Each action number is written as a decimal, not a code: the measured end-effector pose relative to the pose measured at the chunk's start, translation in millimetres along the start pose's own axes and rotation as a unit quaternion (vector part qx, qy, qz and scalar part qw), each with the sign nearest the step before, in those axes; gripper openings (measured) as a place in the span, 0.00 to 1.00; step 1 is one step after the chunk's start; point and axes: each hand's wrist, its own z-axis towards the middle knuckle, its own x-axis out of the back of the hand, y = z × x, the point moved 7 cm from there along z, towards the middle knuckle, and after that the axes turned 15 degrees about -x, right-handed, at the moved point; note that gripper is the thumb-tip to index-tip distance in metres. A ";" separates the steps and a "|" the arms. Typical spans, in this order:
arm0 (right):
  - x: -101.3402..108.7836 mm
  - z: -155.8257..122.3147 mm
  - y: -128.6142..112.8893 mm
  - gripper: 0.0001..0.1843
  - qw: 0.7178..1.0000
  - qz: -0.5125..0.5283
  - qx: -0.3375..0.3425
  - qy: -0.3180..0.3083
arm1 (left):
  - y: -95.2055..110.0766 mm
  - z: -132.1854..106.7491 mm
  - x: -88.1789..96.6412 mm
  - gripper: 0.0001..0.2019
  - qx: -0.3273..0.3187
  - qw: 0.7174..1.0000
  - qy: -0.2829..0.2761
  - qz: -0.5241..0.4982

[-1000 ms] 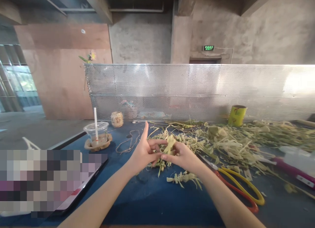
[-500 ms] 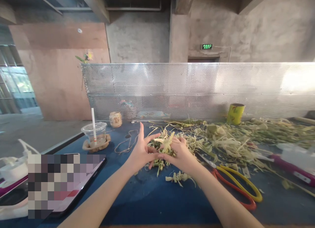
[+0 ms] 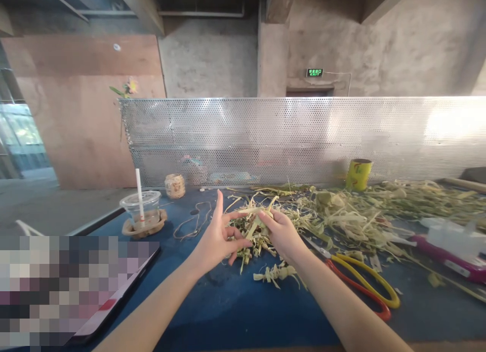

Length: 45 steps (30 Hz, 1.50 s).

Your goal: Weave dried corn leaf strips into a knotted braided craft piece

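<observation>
Both my hands meet over a small bundle of pale yellow-green leaf strips (image 3: pixel 253 226) above the blue table (image 3: pixel 235 306). My left hand (image 3: pixel 217 236) steadies the bundle from the left, forefinger pointing up and the lower fingers curled under it. My right hand (image 3: pixel 281 234) closes on the bundle from the right, thumb and fingers pinching its strips. A small clump of cut strips (image 3: pixel 274 274) lies on the table just below my right wrist.
Yellow and red scissors (image 3: pixel 360 286) lie right of my right arm. A big heap of dried leaves (image 3: pixel 364 215) spreads to the back right, with a yellow cup (image 3: pixel 358 174). A plastic cup with straw (image 3: pixel 142 212), a small woven jar (image 3: pixel 174 185) and a string (image 3: pixel 195 223) sit left. A perforated metal screen (image 3: pixel 304 139) backs the table.
The bundle has been turned between my hands, and more loose strips now stick out of its top. My hands have stayed at the same spot while the view drifted slightly right.
</observation>
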 end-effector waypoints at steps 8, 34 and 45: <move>-9.1 -8.0 -5.7 0.17 0.999 -0.009 -0.003 -0.046 | -0.1 -1.7 -0.3 0.58 0.031 0.999 0.000 0.020; -15.7 -19.5 -8.7 0.13 0.972 -0.235 0.031 -0.011 | 22.1 -0.9 18.2 0.48 -0.069 0.987 0.105 0.100; -3.6 -11.9 -3.0 0.21 0.989 -0.135 0.034 0.051 | 11.1 3.0 20.3 0.50 -0.125 0.980 0.143 -0.064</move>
